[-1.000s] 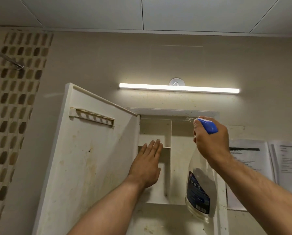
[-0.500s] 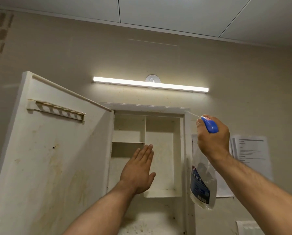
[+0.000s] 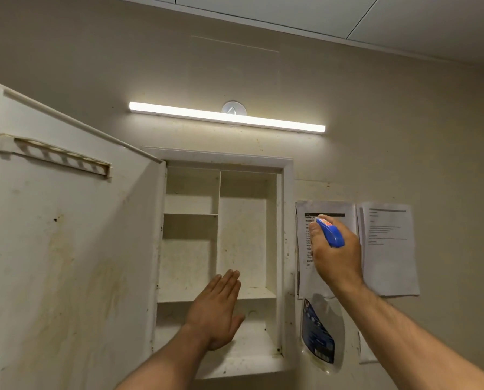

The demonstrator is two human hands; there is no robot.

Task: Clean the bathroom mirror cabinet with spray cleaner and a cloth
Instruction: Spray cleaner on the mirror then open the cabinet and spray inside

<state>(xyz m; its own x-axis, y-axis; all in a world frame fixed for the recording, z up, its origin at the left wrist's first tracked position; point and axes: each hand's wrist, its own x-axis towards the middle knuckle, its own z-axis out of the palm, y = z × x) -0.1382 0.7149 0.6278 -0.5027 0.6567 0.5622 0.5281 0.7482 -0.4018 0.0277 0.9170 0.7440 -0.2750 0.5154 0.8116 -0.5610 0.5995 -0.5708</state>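
Observation:
The white wall cabinet (image 3: 288, 220) stands open, its shelves empty and stained with yellow-brown grime. Its door (image 3: 66, 249) swings out to the left, its inner face dirty, with a slotted rack near the top. My right hand (image 3: 336, 257) grips a clear spray bottle (image 3: 322, 336) with a blue trigger head (image 3: 331, 233), held just right of the cabinet frame, nozzle pointing left. My left hand (image 3: 217, 311) is raised flat with straight fingers in front of the lower shelf, holding nothing. No cloth is in view.
A lit tube lamp (image 3: 226, 117) hangs on the beige wall above the cabinet. Two printed sheets (image 3: 387, 249) are stuck to the wall right of the cabinet, behind my right hand. A white fitting (image 3: 366, 353) shows low on the wall.
The view has shifted right, so the cabinet now sits further left. Both hands have dropped; my right hand with the bottle moved down from the cabinet's top to beside its right frame.

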